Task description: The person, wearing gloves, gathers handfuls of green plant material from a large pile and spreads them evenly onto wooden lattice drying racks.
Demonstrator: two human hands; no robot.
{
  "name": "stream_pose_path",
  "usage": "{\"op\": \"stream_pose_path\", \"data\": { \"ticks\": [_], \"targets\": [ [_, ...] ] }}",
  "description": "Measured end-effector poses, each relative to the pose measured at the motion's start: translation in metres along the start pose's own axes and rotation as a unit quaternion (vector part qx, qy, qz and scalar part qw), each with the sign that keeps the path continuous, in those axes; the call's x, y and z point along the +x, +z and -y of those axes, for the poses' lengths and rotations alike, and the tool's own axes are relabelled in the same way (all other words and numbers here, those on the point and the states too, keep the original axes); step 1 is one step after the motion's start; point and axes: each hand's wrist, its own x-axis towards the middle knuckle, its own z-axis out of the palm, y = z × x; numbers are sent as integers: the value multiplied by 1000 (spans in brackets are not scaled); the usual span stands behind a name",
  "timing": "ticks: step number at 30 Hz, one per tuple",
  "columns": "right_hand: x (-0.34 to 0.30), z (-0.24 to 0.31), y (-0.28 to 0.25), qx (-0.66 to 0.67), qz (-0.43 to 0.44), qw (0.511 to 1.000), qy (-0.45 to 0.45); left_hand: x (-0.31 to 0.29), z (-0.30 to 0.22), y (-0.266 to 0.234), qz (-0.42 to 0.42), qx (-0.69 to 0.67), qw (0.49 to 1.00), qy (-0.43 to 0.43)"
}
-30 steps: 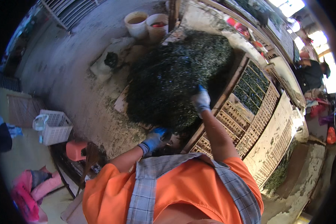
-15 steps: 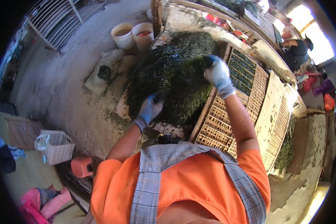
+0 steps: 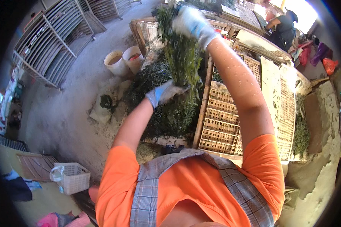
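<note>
My right hand, in a wet white-and-blue glove and blurred by motion, is raised at the top, closed around a bunch of long green strands that look like water weed. The bunch hangs down toward my left hand. That hand, gloved in grey and blue, has its fingers stretched to the right against the lower strands; some fingertips are hidden among them. Beneath lies a big heap of the same dark green strands.
Right of the heap stand slatted wooden trays, with a pale board beside them. Two white buckets and a sack are on the left. Farther off are a rack, a plastic crate and another person at work.
My right hand has lifted the bunch of strands up and away from the heap. My left hand has moved up and right to the hanging strands. The view has shifted.
</note>
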Motion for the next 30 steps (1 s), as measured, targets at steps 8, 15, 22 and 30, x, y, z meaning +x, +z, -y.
{"op": "stream_pose_path", "data": {
  "ticks": [8,15,22,30],
  "targets": [
    [-109,93,85,327,-308,881,150,-1,-42,33,-210,-248,944,55],
    [-191,186,147,281,246,925,77,4,-61,-36,-129,-261,954,70],
    [-96,125,116,267,0,951,158,3,-264,15,-147,162,968,125],
    [-212,231,191,362,128,913,139,-23,-447,80,-64,664,694,269]
  ]
}}
